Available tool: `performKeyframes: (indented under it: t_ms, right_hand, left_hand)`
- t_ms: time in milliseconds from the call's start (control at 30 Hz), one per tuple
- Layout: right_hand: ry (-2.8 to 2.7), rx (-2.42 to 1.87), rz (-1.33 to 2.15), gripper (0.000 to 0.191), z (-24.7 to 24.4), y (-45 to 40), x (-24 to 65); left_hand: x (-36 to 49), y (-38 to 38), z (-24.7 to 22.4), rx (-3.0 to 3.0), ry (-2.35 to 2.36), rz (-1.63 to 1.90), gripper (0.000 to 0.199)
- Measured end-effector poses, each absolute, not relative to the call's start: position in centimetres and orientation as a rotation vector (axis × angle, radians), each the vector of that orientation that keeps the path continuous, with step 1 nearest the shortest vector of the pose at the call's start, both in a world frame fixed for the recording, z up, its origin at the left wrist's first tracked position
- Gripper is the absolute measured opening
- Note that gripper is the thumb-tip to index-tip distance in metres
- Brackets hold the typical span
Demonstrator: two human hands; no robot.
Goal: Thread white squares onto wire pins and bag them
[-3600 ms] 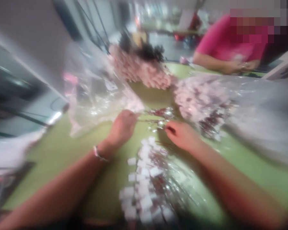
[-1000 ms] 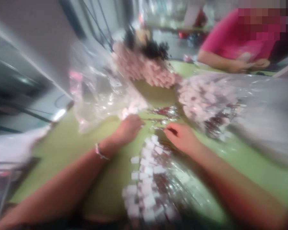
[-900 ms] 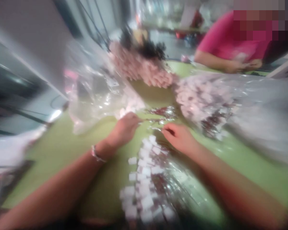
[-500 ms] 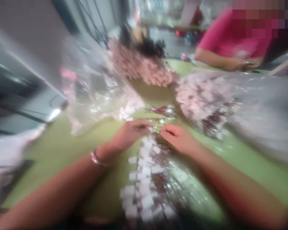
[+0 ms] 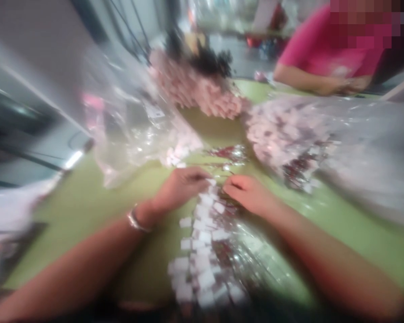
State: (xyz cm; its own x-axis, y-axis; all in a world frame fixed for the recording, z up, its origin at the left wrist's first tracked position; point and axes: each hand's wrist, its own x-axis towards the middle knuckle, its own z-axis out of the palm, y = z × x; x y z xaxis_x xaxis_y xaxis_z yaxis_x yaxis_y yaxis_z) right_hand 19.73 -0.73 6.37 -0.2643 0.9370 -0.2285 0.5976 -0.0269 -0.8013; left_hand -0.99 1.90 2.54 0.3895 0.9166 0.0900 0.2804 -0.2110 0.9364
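Observation:
My left hand (image 5: 185,186) is closed in a pinch, with a small white tag-like piece (image 5: 212,182) at its fingertips. Facing it across a narrow gap, my right hand (image 5: 245,190) is pinched too; a thin strand seems to be at its fingertips, too blurred to name. Below both hands runs a long row of white tag-like pieces (image 5: 204,237), overlapping one another. Dark red and silvery thin strands (image 5: 227,251) stretch from them to the right. Just beyond my fingers lies a small red and silver bunch (image 5: 229,154).
A clear plastic bag (image 5: 131,130) lies at the back left, white pieces at its mouth. Pink bundles (image 5: 205,94) stand at the back. Another large bag (image 5: 366,148) with pale pieces is on the right of the green table (image 5: 70,215). Across it sits a person in pink (image 5: 323,54).
Both hands stay nearly in place, still pinching. The white piece at my left fingertips has shifted slightly, and the whole view has moved a little.

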Motion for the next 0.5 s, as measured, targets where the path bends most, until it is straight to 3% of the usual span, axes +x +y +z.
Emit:
performKeyframes:
  t_ms: [267,500]
  right_hand:
    - [-1.541,-1.529,1.354,0.031,6.01,-1.20,19.57]
    - [-1.786,-1.619,1.217,0.022,6.40,-1.21,19.02]
  left_hand:
    - [-0.46,1.98,1.87,1.403,0.975,0.974,0.025]
    - [-0.09,1.38,1.77,1.545,1.020,0.868,0.020]
